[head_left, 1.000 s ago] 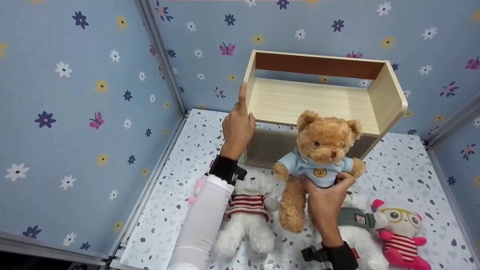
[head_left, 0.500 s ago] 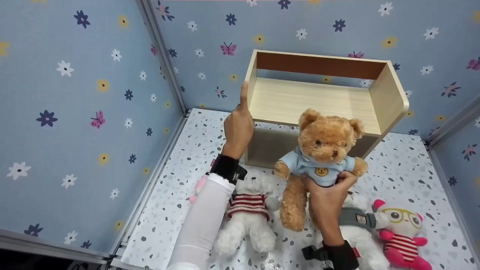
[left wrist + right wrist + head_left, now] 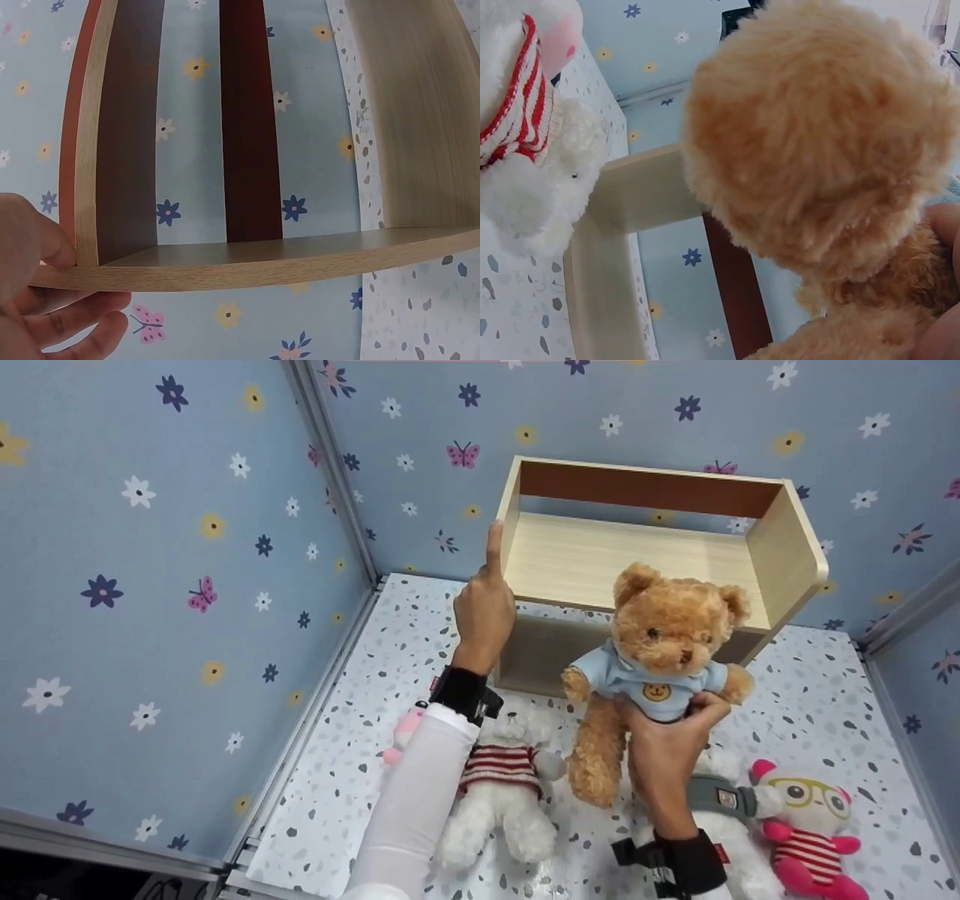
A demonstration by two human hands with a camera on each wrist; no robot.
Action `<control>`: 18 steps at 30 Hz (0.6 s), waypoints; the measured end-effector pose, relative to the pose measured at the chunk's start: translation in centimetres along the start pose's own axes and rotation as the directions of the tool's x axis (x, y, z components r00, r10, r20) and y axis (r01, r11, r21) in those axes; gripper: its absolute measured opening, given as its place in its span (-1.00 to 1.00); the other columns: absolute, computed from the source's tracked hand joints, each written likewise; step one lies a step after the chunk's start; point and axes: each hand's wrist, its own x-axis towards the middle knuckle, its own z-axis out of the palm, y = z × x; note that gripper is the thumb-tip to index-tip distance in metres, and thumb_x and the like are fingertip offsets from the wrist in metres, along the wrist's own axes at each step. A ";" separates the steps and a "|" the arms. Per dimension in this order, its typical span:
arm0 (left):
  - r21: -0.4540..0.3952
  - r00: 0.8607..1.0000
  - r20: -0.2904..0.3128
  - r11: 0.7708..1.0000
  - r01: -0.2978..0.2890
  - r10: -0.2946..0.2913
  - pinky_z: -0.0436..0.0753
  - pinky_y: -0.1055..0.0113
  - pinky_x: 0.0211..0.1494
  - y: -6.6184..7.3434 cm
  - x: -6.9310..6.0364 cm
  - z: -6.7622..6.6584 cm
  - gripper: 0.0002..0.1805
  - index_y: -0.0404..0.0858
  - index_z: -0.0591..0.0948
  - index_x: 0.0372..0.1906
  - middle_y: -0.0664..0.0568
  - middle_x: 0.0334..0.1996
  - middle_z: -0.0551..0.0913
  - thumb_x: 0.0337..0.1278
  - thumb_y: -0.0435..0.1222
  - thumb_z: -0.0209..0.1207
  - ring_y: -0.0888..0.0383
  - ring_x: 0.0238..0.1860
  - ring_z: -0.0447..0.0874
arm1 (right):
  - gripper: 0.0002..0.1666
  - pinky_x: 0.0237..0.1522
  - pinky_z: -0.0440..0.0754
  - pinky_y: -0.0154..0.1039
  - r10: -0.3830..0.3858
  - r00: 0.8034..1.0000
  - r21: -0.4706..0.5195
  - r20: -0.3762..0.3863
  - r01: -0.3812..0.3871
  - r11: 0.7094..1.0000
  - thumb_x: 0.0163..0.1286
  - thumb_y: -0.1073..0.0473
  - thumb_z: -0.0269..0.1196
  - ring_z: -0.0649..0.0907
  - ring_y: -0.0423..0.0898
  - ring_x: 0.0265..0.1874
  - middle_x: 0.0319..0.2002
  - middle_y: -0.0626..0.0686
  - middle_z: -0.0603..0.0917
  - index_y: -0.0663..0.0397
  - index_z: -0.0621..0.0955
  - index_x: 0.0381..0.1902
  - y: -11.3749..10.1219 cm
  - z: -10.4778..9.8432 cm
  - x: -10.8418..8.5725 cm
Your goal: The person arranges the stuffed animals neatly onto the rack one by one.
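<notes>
A brown teddy bear (image 3: 671, 630) in a light blue shirt is held upright by my right hand (image 3: 671, 757), thumb and fingers around its lower body. In the right wrist view the back of the bear's head (image 3: 817, 135) fills much of the picture. At the left side of a pale wooden shelf (image 3: 630, 556), my left hand (image 3: 484, 615) extends its index finger along the side panel. The left wrist view has the left hand (image 3: 52, 292) with its thumb and fingers on either side of the shelf's edge board (image 3: 225, 274).
A white bear in a red striped sweater (image 3: 501, 769) lies below the left hand, a pink toy (image 3: 407, 730) partly behind the left forearm. Right of the right wrist lie a white bear in grey-green clothing (image 3: 721, 795) and a pink striped toy (image 3: 810, 851). Patterned walls (image 3: 172, 645) surround the speckled surface.
The teddy bear and right hand have shifted slightly right, the bear also a little up. The left hand stays at the shelf's side. The whole head view has shifted a little.
</notes>
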 end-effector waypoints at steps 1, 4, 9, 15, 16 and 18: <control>-0.001 1.000 -0.001 1.000 0.003 -0.003 0.36 0.36 -0.66 0.0 0.0 0.0 -0.19 0.12 -0.05 0.62 0.06 -0.59 0.46 0.44 -0.45 -0.06 0.21 -0.69 0.32 | -0.03 -0.06 0.73 -0.15 -0.005 1.000 -0.001 -0.002 0.005 1.000 -0.09 0.47 0.60 0.61 0.10 0.00 0.08 0.14 0.52 -0.10 0.20 0.06 0.0 0.1 0.1; -0.001 1.000 -0.003 1.000 0.008 -0.008 0.36 0.37 -0.67 0.0 0.0 0.1 -0.18 0.11 -0.05 0.62 0.05 -0.58 0.48 0.43 -0.46 -0.05 0.21 -0.70 0.33 | -0.04 -0.08 0.72 -0.16 -0.023 1.000 0.008 -0.007 0.023 1.000 -0.09 0.49 0.57 0.60 0.10 -0.01 0.07 0.14 0.51 -0.10 0.20 0.05 0.0 0.3 0.4; 0.012 1.000 -0.018 1.000 0.012 -0.011 0.35 0.38 -0.68 0.0 -0.1 0.2 -0.17 0.10 -0.02 0.62 0.04 -0.57 0.50 0.40 -0.47 -0.05 0.22 -0.71 0.32 | -0.06 -0.08 0.70 -0.17 -0.061 0.998 0.011 -0.008 0.061 0.998 -0.09 0.54 0.54 0.59 0.10 -0.02 0.05 0.14 0.50 -0.07 0.20 0.05 -0.2 0.7 1.0; 0.002 0.999 -0.042 1.000 0.008 -0.008 0.34 0.37 -0.67 -0.1 -0.1 0.4 -0.17 0.11 -0.01 0.61 0.04 -0.59 0.47 0.38 -0.47 -0.03 0.22 -0.69 0.31 | -0.04 -0.04 0.71 -0.17 -0.092 0.996 -0.039 0.004 0.092 0.995 -0.09 0.48 0.57 0.61 0.07 -0.03 0.03 0.12 0.53 -0.08 0.21 0.08 -0.2 1.0 1.6; 0.003 0.999 -0.044 1.000 0.008 -0.008 0.34 0.37 -0.67 -0.1 -0.1 0.5 -0.16 0.11 -0.01 0.61 0.04 -0.58 0.47 0.37 -0.47 -0.03 0.22 -0.69 0.31 | -0.04 -0.05 0.72 -0.17 -0.096 0.995 -0.045 0.004 0.097 0.994 -0.09 0.47 0.58 0.62 0.06 -0.03 0.02 0.12 0.53 -0.09 0.21 0.08 -0.3 1.1 1.7; 0.004 0.999 -0.043 1.000 0.012 -0.012 0.34 0.37 -0.66 -0.1 -0.1 0.5 -0.14 0.11 -0.02 0.61 0.04 -0.57 0.48 0.35 -0.47 -0.02 0.22 -0.68 0.32 | -0.03 -0.04 0.71 -0.16 -0.109 0.994 -0.036 0.003 0.109 0.993 -0.09 0.47 0.58 0.62 0.07 -0.03 0.02 0.12 0.53 -0.08 0.21 0.08 -0.3 1.2 1.8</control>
